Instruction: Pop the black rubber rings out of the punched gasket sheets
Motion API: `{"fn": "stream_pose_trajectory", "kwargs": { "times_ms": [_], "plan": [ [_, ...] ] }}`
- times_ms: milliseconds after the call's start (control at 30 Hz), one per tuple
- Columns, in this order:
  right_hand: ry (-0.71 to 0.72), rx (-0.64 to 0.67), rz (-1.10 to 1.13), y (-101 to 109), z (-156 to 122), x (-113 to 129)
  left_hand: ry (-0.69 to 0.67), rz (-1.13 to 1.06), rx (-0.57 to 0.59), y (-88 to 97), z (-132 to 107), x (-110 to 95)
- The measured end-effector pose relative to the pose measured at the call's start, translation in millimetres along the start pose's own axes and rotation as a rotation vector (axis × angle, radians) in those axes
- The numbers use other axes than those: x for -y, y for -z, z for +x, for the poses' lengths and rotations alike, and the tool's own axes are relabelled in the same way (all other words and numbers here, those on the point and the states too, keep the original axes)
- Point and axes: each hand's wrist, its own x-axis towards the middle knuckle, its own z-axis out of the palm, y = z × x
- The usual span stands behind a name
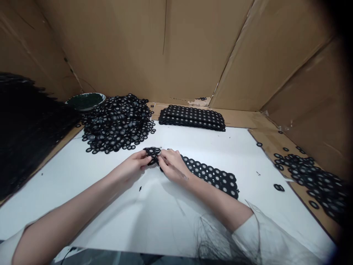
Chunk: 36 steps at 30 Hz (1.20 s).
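A strip of linked black rings with pale centres [211, 172] lies on the white board and runs up to my hands. Its left end is raised a little between them. My left hand [137, 162] pinches that end, thumb and fingers closed on the black rings. My right hand [172, 163] is closed at the same strip just to the right, its fingertips bent down against the rings. What exactly sits between the right fingertips is hidden. The strip's far end passes beyond my right forearm.
A large heap of loose black rings [118, 123] lies at the back left, beside a bowl of dark green bits [86, 101]. A folded ring mat [192, 117] rests at the back. More rings [317, 178] lie at right; a dark stack [24, 132] stands at left. Cardboard walls [143, 48] enclose the board.
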Motion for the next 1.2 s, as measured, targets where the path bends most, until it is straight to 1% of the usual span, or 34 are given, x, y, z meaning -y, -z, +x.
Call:
{"fn": "stream_pose_trajectory", "kwargs": {
  "times_ms": [100, 200, 300, 367, 533, 667, 800, 867, 1000, 1067, 1133, 1200],
  "plan": [
    [-0.058, -0.016, 0.119, 1.1, -2.3, 0.7, -0.031, 0.049, -0.008, 3.1, 3.9, -0.8],
    [-0.133, -0.023, 0.286, 2.3, -5.2, -1.3, -0.06, 0.051, 0.042, 4.3, 3.7, 1.7],
    [-0.194, 0.022, 0.442, 3.9, -7.6, -5.0, -0.093, 0.057, 0.044, 8.8, 6.7, 7.2],
    [-0.2, 0.047, 0.481, 3.9, -8.4, -6.8, -0.088, 0.095, 0.036, 13.3, 10.9, 10.5],
    [-0.093, 0.032, 0.4, 0.9, -7.6, -6.8, -0.028, 0.19, 0.048, 21.2, 15.7, 8.2],
    [-0.085, 0.036, 0.366, 1.8, -6.8, -4.3, 0.045, 0.218, 0.06, 24.4, 14.1, 1.8],
    [-0.079, 0.027, 0.342, 3.8, -7.6, -1.8, 0.03, 0.289, 0.111, 26.5, 14.1, 1.9],
    [-0.066, 0.032, 0.28, 2.0, -7.9, -1.5, 0.0, 0.291, 0.101, 23.5, 11.7, 3.3],
    [-0.08, 0.084, 0.082, -6.0, -6.8, -1.2, -0.057, 0.25, 0.009, 10.2, 0.5, 4.1],
    [-0.098, 0.103, 0.013, -7.4, -5.3, -1.6, -0.049, 0.22, 0.027, 5.7, -3.6, 3.3],
    [-0.115, 0.111, 0.034, -4.1, -3.6, -3.6, -0.029, 0.199, 0.078, 5.8, -3.4, 2.2],
    [-0.146, 0.147, 0.175, 3.7, -2.4, -7.9, -0.033, 0.218, 0.087, 9.8, 1.0, 1.6]
  ]
}}
